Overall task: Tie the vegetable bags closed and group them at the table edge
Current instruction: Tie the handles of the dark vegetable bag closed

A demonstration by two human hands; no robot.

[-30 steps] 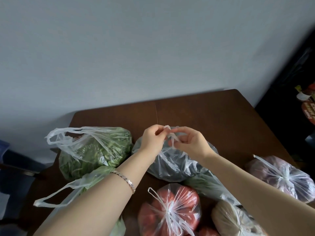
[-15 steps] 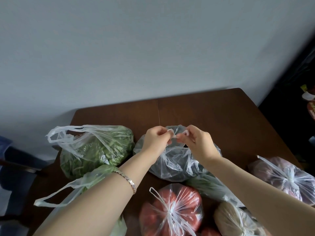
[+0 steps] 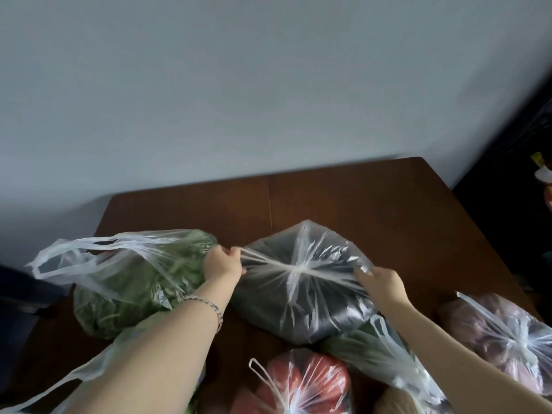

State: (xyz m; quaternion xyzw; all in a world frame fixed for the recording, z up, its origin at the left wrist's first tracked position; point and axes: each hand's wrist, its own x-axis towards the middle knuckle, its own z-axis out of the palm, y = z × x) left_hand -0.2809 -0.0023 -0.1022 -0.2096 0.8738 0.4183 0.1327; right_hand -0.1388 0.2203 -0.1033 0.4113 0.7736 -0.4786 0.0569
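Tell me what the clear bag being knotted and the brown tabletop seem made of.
The clear bag of dark vegetables: thin glossy plastic film; it crinkles, glints and pulls into taut strands between left hand and right hand. The dark brown table: probably wood or veneer, satin finish, one seam.

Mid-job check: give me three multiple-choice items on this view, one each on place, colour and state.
1. Where does the clear plastic bag of leafy greens lie from the clear plastic bag of dark vegetables? A) left B) right C) on top
2. Produce colour in the knotted clear bag nearest the camera? A) yellow B) red C) white
3. The dark bag's handles are: A) dangling B) cut off C) pulled taut by the left hand and right hand
Answers: 1A, the greens lie on the left hand's side; 2B, red shows through the plastic; 3C, each hand grips one strap, knot between.
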